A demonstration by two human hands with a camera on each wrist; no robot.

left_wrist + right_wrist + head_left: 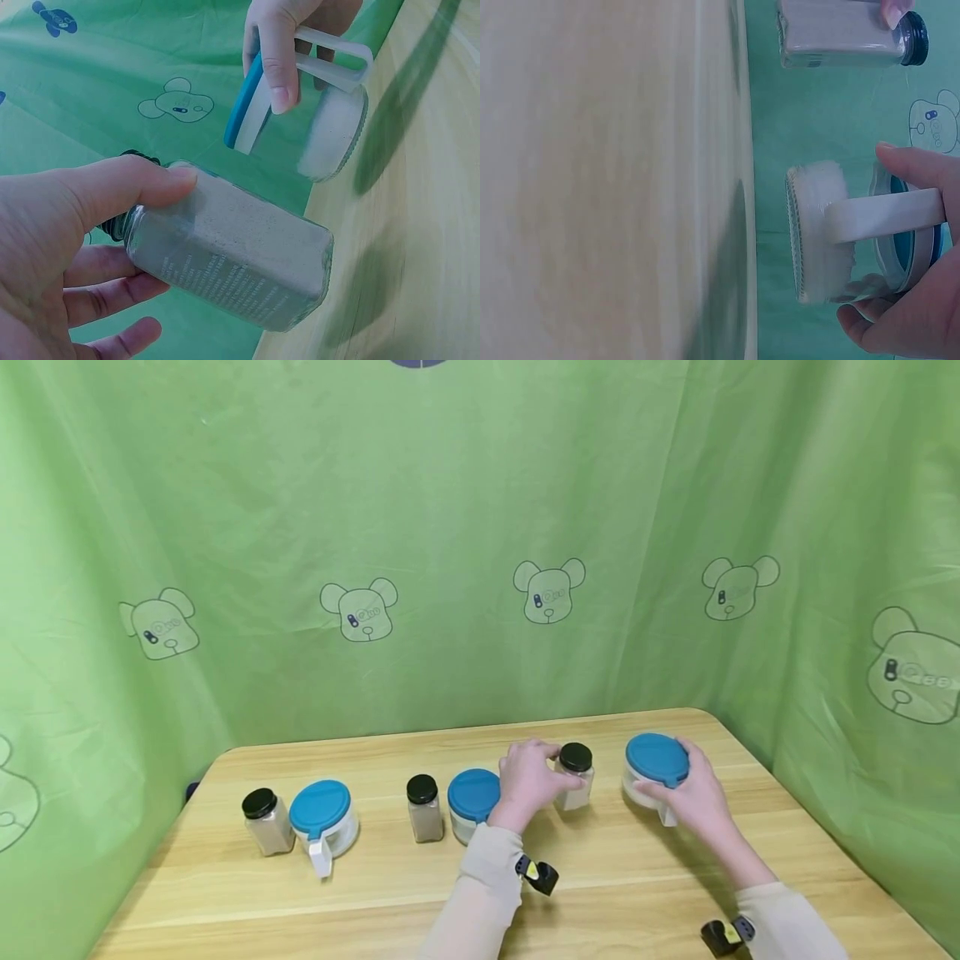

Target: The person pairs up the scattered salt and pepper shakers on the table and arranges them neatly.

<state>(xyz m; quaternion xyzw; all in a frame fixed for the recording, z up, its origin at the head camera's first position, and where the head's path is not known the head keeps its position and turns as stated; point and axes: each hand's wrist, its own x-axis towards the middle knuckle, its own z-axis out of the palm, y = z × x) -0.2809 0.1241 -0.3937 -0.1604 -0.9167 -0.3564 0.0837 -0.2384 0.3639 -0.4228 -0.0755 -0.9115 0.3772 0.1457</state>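
Note:
My left hand (531, 778) grips a square clear jar (232, 247) near its black lid, thumb on one side and fingers on the other. Pale powder fills this jar, and printed text runs along one face. In my right hand (703, 789) is a round seasoning pot (821, 236) with a blue lid (657, 758) and a white handle (885, 214), gripped around its upper part. White grains lie in the bottom of the pot. Both containers hang just above the wooden table, their shadows apart from their bases in the wrist views.
Left of my left hand stands another blue-lidded pot (474, 795), partly covered by the hand, beside a black-lidded jar (425, 818). A further such jar (270, 827) and pot (322, 810) stand at the table's left. Green curtain (450, 527) hangs behind the table (375, 910).

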